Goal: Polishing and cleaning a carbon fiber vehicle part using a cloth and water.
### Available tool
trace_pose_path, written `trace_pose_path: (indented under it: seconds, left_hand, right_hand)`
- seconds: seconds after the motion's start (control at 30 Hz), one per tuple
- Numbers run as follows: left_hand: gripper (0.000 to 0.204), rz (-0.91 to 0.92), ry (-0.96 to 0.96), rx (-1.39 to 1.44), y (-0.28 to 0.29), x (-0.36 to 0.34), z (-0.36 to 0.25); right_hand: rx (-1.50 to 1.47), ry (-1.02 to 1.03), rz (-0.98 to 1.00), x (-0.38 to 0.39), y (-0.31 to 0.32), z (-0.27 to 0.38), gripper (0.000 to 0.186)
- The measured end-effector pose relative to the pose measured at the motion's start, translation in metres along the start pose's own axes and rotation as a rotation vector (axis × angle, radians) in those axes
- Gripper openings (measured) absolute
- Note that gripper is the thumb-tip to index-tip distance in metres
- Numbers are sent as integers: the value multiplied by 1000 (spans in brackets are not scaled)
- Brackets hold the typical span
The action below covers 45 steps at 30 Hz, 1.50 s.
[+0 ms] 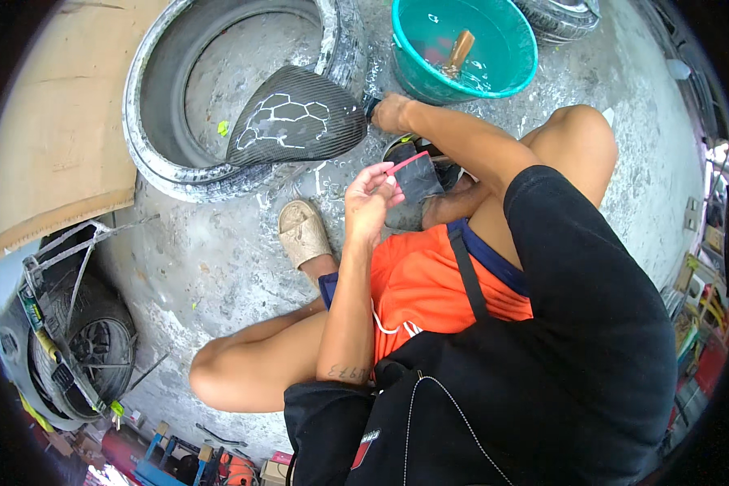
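Note:
A curved black carbon-weave shell (300, 121) with white hexagon outlines leans on the rim of a tyre lying flat (150, 154). My right hand (392, 112) is closed at the shell's right end, its fingers around a small dark piece (370, 107) whose kind I cannot make out. Closer to me, my left hand (373, 198) pinches a thin red strip (407, 163) between thumb and finger. Right beside the strip is a dark grey sheet (417, 180); whether the two are joined is unclear.
A green bucket of water (405, 53) with a wooden-handled tool (460, 50) in it stands beyond my right hand. Another tyre (559, 18) lies at the far right. At left are a wooden board (65, 105), a metal frame (73, 267) and a wheel (101, 344).

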<state>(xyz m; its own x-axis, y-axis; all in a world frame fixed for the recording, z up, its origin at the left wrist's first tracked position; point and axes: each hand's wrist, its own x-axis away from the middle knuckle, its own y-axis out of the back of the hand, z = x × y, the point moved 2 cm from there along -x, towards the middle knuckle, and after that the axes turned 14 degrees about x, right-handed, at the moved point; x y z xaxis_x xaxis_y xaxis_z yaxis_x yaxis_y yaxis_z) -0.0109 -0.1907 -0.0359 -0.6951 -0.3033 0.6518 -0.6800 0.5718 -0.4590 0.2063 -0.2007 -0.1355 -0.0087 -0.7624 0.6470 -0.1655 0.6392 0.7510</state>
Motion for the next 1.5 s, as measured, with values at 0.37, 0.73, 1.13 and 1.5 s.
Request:
trace_pose_path:
  seconds: [0.37,0.73,1.13,1.5]
  left_hand:
    - [23,421,-831,-1021,-26,-12,52]
    - [10,209,-401,122,-49,-40,-4]
    - [50,464,-300,-34,-133,7,-151]
    - [33,555,-96,179,-99,-9,-201]
  right_hand:
    - [-392,-136,-321,122,92,-14,19]
    - [-1646,-476,-844,320,156,-59,30]
    - [-1753,-191,-1195,309,157,-76,30]
    - [-246,-142,-1338,260,184,-28,33]
